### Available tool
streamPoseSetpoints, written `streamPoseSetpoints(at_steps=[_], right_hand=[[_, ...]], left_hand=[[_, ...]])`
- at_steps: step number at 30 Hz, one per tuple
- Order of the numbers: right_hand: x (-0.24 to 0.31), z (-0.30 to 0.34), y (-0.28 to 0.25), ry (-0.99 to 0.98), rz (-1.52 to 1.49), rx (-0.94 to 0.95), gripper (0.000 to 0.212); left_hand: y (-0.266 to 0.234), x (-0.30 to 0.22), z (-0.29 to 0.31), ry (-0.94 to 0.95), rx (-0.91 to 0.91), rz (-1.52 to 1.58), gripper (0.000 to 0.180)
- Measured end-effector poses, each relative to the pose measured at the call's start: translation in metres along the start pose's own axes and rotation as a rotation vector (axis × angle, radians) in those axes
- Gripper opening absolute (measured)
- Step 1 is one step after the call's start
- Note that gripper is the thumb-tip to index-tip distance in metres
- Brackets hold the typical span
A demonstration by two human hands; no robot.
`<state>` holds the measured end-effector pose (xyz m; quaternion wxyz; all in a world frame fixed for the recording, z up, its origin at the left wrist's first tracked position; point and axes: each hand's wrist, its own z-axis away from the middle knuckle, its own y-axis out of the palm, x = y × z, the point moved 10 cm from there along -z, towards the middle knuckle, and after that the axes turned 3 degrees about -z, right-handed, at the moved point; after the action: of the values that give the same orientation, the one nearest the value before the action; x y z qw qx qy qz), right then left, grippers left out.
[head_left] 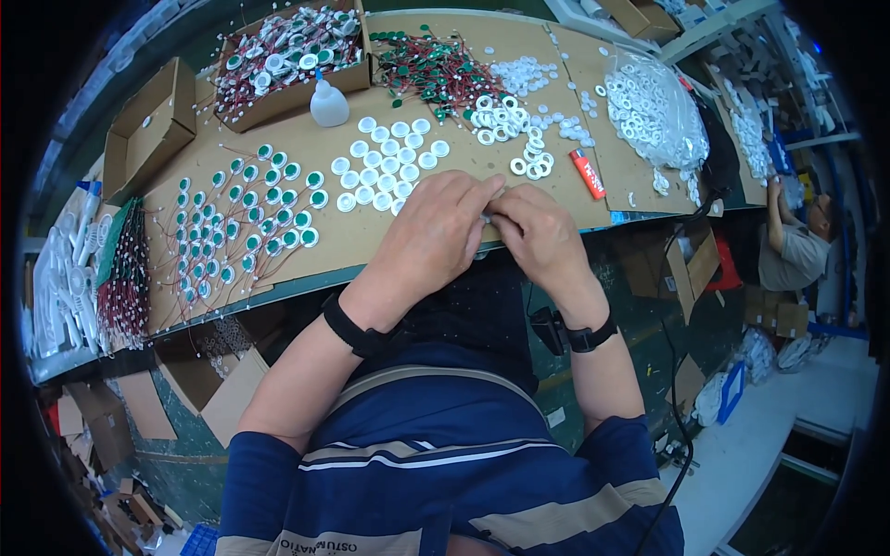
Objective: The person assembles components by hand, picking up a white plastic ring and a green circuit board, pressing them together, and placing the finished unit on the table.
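Note:
My left hand (431, 227) and my right hand (542, 232) meet at the near edge of the table, both with fingers pinched. Something small and whitish shows between the fingertips, mostly hidden, so its kind cannot be told. Just beyond my left hand lie several round white caps (389, 147) in loose rows. White rings (533, 165) are scattered beyond my right hand, with more rings (501, 119) heaped farther back. To the left, wired white discs with green round boards (273, 195) are spread in rows, their thin red wires trailing.
A white squeeze bottle (328, 104) stands before a cardboard box (357, 69) of wired parts. Behind are a pile of green boards (431, 74), small translucent discs (524, 74) and a bag of rings (654, 111). A red tube (587, 174) lies right. Another person (793, 236) works far right.

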<state>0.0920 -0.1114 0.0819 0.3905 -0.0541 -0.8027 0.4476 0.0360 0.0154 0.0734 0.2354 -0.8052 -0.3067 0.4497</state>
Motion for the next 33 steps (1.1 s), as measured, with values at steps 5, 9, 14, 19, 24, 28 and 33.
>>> streamPoseSetpoints(at_steps=[5,9,14,19,24,28,33], right_hand=[[-0.017,0.003,-0.013,0.085,0.018,-0.089,0.018],[-0.047,-0.004,-0.047,0.116,0.19,-0.214,0.017],[-0.072,-0.016,-0.07,0.087,0.381,-0.264,0.017],[-0.069,-0.017,-0.052,0.089,0.333,-0.228,0.018],[-0.063,-0.014,-0.04,0.105,0.31,-0.262,0.019],[-0.068,-0.015,-0.049,0.102,0.287,-0.276,0.02],[-0.075,-0.014,-0.058,0.118,0.262,-0.265,0.022]], left_hand=[[-0.001,-0.003,0.002,0.012,-0.019,-0.015,0.059],[-0.004,-0.006,0.003,0.053,-0.034,-0.082,0.042],[-0.019,0.002,0.004,0.042,-0.041,-0.193,0.025],[-0.035,0.017,0.002,0.006,-0.07,-0.334,0.02],[-0.032,0.005,-0.014,0.012,-0.094,-0.297,0.024],[-0.002,-0.013,-0.042,0.041,-0.045,-0.177,0.029],[0.026,-0.01,-0.057,0.096,-0.015,-0.193,0.029]])
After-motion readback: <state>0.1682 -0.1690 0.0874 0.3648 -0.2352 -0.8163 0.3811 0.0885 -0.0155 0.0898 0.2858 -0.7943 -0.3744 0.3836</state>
